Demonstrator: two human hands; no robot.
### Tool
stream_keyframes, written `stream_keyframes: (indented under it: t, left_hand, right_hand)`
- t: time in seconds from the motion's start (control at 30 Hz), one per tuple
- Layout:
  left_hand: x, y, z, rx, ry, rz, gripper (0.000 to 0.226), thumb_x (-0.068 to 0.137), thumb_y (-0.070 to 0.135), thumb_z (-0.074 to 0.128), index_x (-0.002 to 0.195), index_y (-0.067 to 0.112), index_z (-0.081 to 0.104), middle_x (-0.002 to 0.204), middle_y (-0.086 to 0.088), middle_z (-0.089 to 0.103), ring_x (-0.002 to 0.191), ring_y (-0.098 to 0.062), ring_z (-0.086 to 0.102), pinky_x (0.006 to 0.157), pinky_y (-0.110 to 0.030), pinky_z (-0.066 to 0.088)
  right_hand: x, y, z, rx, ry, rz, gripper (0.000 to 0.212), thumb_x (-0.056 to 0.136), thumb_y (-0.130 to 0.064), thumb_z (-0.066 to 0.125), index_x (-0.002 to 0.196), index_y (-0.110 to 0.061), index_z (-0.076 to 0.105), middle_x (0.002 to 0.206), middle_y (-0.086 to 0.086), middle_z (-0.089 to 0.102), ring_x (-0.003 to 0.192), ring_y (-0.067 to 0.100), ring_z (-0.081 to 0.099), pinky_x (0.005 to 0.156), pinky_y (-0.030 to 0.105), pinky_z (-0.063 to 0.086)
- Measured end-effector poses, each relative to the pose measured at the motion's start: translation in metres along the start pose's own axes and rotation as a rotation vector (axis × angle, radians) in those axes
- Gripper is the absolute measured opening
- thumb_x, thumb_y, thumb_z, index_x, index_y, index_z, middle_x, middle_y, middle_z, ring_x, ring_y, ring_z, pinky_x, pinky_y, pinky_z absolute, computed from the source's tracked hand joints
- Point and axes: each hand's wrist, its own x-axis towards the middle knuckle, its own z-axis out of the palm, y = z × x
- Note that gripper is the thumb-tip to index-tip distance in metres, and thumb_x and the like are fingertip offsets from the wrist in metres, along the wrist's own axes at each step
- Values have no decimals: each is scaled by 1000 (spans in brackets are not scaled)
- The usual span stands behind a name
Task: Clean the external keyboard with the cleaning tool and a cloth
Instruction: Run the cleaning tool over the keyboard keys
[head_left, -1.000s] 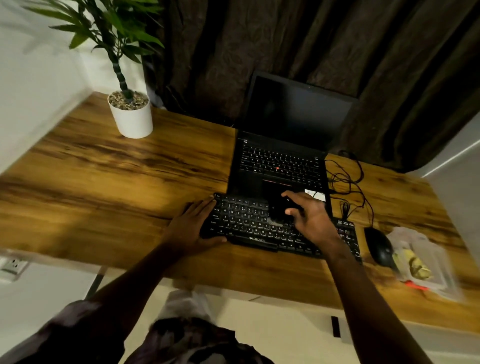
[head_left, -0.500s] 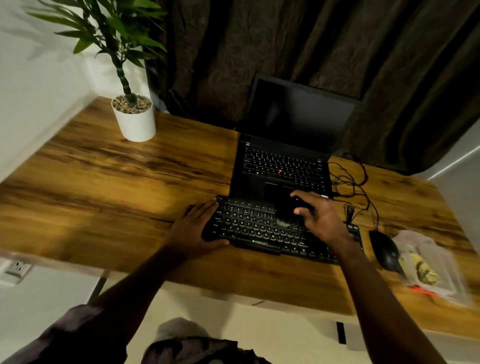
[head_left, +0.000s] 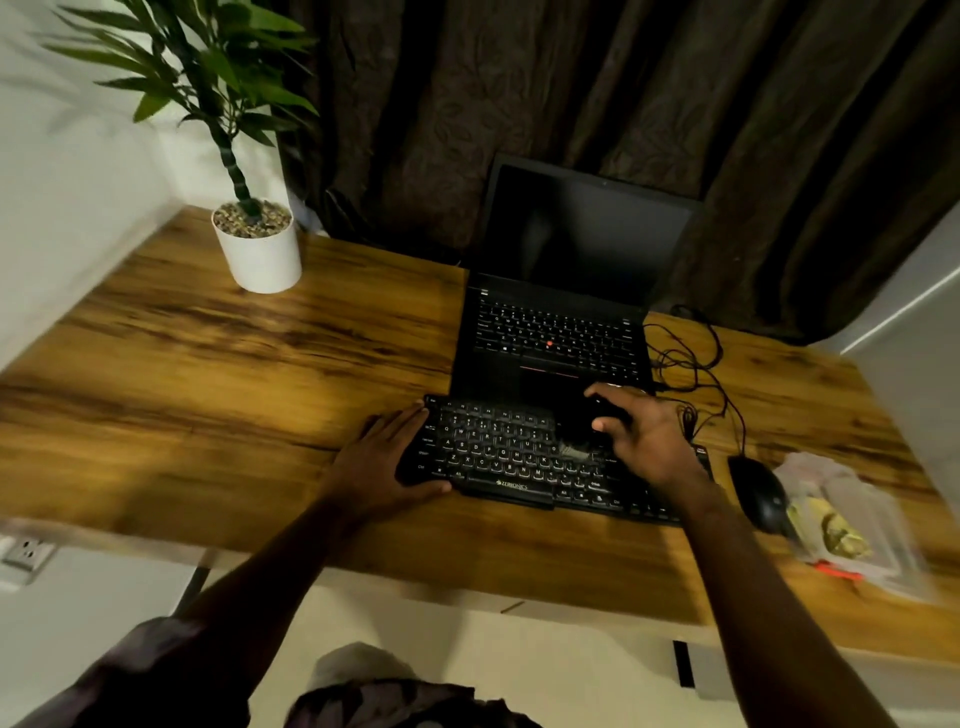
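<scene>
A black external keyboard (head_left: 498, 457) with lit key legends lies on the wooden desk (head_left: 208, 389), in front of the open laptop. My left hand (head_left: 387, 462) rests flat on the keyboard's left end, fingers straight, thumb along the front edge. My right hand (head_left: 644, 441) grips a dark cleaning tool (head_left: 582, 423) over the keyboard's right half. A pale tuft (head_left: 574, 451), seemingly the tool's bristles, touches the keys below it. The keyboard's right end is hidden by my right wrist.
A black laptop (head_left: 561, 322) with a dark screen stands behind the keyboard. Tangled black cables (head_left: 691, 364) and a black mouse (head_left: 761, 496) lie to the right. A clear plastic pack (head_left: 852, 525) sits at the far right. A potted plant (head_left: 257, 244) stands back left.
My right hand with the tool has shifted a little to the right along the keyboard. My left hand stays on the left end. The camera view has drifted slightly.
</scene>
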Motion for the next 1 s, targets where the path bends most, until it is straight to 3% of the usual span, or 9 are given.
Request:
stream_keyframes:
  t: [0.17,0.27,0.4,0.47,0.57,0.77,0.9,1.0]
  left_hand:
    - [0,-2,3,14,-8,-12,112,73,95,38,159,28,16,166,11,17,150,-16,21,123,-41,18]
    - [1,-3,5,34,-13,-16,113,72,97,34,159,29,15,166,12,15,150,-15,20,123,-41,18]
    - [0,-1,3,14,-27,-29,111,72,96,37,159,33,11,166,14,13,151,-16,17,123,-41,20]
    - [0,-1,2,7,-26,-28,111,72,96,37,159,33,12,166,14,13,151,-15,17,123,-41,19]
    - [0,-2,3,1,-28,-30,111,71,98,35,159,34,12,166,14,13,151,-15,17,122,-45,21]
    - [0,-1,2,1,-15,-16,111,72,95,39,159,31,14,166,12,15,151,-16,18,124,-40,14]
    - [0,-1,2,-2,-8,-12,111,72,95,40,159,29,16,166,11,16,151,-17,19,124,-39,14]
    - [0,-1,0,-12,-22,-21,110,73,93,42,159,30,15,166,11,15,150,-18,18,123,-41,17]
  right_hand:
    - [-17,24,-25,-69,2,86,44,91,-4,63,130,-24,59,115,11,63,74,6,56,65,29,54]
    - [-21,29,-27,-80,21,141,45,92,-5,63,131,-26,58,117,14,63,87,24,63,75,43,59]
    - [-10,14,-8,-34,-2,57,46,91,-10,64,128,-35,57,119,6,61,95,19,63,79,35,59]
    - [-5,7,1,0,-5,43,45,91,-10,65,128,-35,58,122,4,60,93,13,64,74,28,60]
    - [-5,7,-4,14,6,73,45,91,-7,64,129,-31,59,121,1,59,87,2,58,61,10,50]
    - [-22,37,-31,-65,41,135,45,92,-7,63,132,-27,57,110,12,64,74,7,55,61,17,44]
    - [-16,26,-20,-70,65,75,43,91,-9,66,129,-27,59,111,8,64,93,18,61,77,34,56]
    - [-6,12,-2,-7,18,12,42,90,-11,66,126,-31,59,114,4,65,88,10,62,72,20,54]
